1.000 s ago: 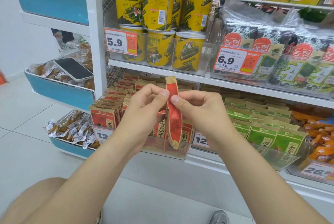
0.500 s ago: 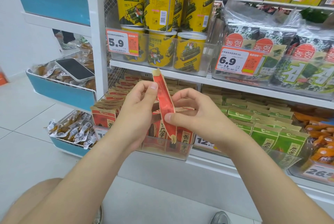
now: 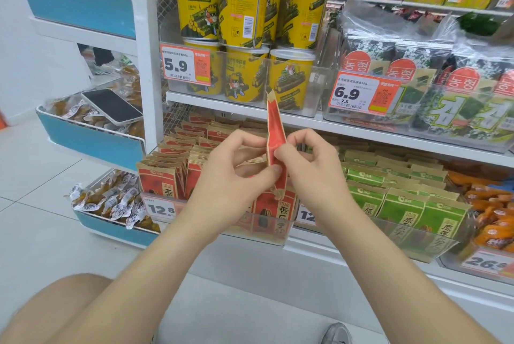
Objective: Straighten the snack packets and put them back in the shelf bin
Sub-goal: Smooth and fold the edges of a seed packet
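In front of the lower shelf, one red snack packet (image 3: 274, 132) stands upright and edge-on above the clear shelf bin (image 3: 278, 232) — the fingers (image 3: 267, 172) of the left hand (image 3: 230, 177) and of the right hand (image 3: 314, 174) pinch it from either side. The bin holds rows of like red packets (image 3: 160, 181) behind a 12.8 tag (image 3: 160, 209); green packets (image 3: 403, 204) fill the next bin. Above, seven yellow tubs (image 3: 240, 13) show, stacked two high behind a 5.9 tag (image 3: 185, 65); a 6.9 tag (image 3: 361, 95) fronts seaweed packs (image 3: 459, 110). One phone (image 3: 112, 106) lies on a side bin's snacks.
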